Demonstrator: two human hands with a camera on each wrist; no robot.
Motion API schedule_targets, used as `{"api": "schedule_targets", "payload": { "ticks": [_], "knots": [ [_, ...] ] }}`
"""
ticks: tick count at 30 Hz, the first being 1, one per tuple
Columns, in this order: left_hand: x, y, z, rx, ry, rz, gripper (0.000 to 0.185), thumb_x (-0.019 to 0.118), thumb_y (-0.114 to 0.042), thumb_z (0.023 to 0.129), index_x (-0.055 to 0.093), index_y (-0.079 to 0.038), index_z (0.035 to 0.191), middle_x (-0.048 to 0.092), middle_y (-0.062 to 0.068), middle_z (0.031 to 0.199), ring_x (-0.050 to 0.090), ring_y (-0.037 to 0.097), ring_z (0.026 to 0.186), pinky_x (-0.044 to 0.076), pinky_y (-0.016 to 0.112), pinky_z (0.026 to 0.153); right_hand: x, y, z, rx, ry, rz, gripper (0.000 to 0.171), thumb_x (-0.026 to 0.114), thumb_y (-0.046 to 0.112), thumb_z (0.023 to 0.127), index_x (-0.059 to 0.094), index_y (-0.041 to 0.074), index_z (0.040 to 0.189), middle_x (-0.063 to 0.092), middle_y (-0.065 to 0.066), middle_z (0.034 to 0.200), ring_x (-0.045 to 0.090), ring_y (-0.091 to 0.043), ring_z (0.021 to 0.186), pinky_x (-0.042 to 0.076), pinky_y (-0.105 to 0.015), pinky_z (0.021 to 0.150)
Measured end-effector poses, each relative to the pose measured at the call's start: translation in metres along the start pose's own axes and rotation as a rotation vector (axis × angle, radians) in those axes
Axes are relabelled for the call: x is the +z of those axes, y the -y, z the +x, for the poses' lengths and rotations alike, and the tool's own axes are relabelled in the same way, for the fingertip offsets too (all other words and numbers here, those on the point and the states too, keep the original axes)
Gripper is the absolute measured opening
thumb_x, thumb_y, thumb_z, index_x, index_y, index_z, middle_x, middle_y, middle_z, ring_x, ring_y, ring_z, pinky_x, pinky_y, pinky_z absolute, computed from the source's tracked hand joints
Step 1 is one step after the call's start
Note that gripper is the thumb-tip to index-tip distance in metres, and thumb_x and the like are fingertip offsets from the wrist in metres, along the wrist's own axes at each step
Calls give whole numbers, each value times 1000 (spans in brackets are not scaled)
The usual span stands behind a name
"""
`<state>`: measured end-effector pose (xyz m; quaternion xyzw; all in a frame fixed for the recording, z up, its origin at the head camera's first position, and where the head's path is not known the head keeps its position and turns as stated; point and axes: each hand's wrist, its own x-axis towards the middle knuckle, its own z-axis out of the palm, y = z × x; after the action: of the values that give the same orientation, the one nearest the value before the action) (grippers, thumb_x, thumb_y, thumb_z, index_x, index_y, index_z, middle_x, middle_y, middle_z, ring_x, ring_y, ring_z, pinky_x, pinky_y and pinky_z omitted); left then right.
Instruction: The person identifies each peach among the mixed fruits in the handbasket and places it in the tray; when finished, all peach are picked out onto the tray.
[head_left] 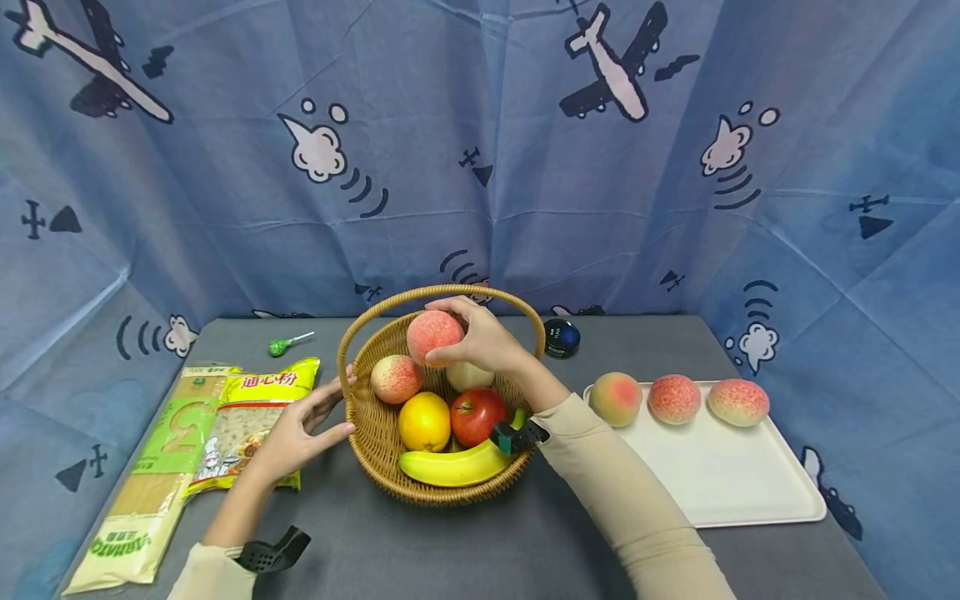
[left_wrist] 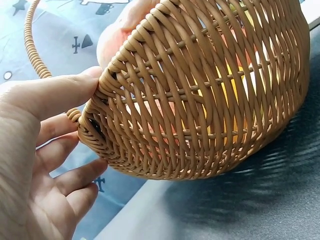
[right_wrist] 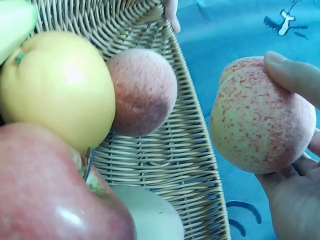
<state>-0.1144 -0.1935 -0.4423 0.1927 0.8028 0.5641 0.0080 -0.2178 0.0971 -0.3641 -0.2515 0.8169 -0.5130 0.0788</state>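
Observation:
Above the far side of the wicker basket (head_left: 367, 446), my right hand (head_left: 480, 337) holds a peach (head_left: 435, 337) between thumb and fingers. In the right wrist view that peach (right_wrist: 262, 120) is outside the rim line, over the blue curtain. Thumb and fingertips of my left hand (head_left: 296, 437) touch the basket's left side near the handle's foot; the left wrist view shows the spread hand (left_wrist: 55, 150) against the weave. Inside the basket lie another peach (head_left: 395, 379), an orange (head_left: 424, 422), a red apple (head_left: 477, 417), a banana (head_left: 457, 468) and a pale, partly hidden fruit (head_left: 468, 377).
On the right, three peaches (head_left: 674, 400) lie along the far edge of a white tray (head_left: 735, 483). To the left are a noodle pack (head_left: 161, 467), a yellow macaroni bag (head_left: 251, 417) and a green lollipop (head_left: 279, 347). A dark round tin (head_left: 562, 338) stands behind the basket.

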Motion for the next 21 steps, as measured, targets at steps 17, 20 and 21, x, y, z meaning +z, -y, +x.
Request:
{"api": "schedule_targets", "payload": {
  "ticks": [17,20,21],
  "knots": [
    [-1,0,0,5,0,5,61,69,-8,86,43,1,139,45,22,141,41,-11,122,34,7,102,-19,34,-47,-64,17,32,71,86,14,67,54,11,130,49,-1,131,55,-21,109,55,-36,87],
    [-1,0,0,7,0,4,61,69,-8,86,43,2,139,45,22,141,41,-11,122,34,7,102,-21,37,-63,-104,16,46,71,86,12,67,54,13,130,49,-1,133,55,-20,111,55,-34,89],
    [-1,0,0,8,0,2,61,69,-8,86,43,2,139,45,22,141,41,-11,123,34,7,102,-22,38,-69,-121,14,44,71,86,12,67,54,14,130,49,-2,133,54,-20,112,55,-34,90]
  ]
}}
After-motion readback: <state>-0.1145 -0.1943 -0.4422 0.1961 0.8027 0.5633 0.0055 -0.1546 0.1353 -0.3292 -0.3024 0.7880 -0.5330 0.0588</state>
